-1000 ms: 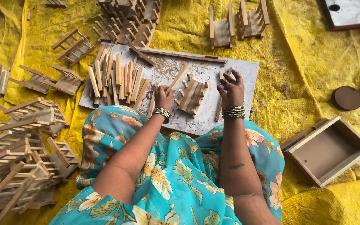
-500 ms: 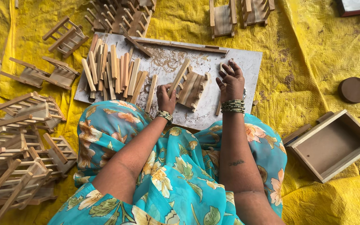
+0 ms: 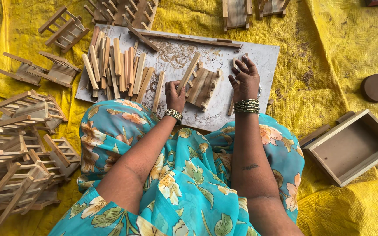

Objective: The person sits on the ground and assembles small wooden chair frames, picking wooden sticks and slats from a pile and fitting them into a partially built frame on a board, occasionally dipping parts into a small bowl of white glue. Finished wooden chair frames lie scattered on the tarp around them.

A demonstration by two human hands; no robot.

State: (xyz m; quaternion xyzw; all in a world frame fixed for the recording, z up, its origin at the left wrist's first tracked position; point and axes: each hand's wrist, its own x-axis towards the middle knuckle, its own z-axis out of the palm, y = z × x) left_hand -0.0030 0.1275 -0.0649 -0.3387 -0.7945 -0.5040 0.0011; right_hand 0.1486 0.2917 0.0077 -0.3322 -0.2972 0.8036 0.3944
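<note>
My left hand [image 3: 174, 95] grips a long wooden stick [image 3: 190, 71] that slants up and to the right over a half-built small wooden rack [image 3: 203, 86]. The rack lies on a stained white work board [image 3: 259, 57] in front of my lap. My right hand [image 3: 244, 78] rests at the rack's right side, its fingers bent over a short wooden piece [image 3: 235, 63]. A loose heap of cut sticks [image 3: 117, 67] covers the board's left half. One more stick [image 3: 158, 91] lies just left of my left hand.
A yellow sheet [image 3: 329, 48] covers the floor. Several finished wooden racks [image 3: 18, 153] are piled at the left, with more racks [image 3: 119, 11] along the top. An open wooden box [image 3: 351, 146] sits at the right, a round brown lid [image 3: 377, 87] beyond it.
The camera has tilted, so the board sits higher in view. My left hand has closed around the long stick and holds it over the rack. My right hand stays at the rack's right side.
</note>
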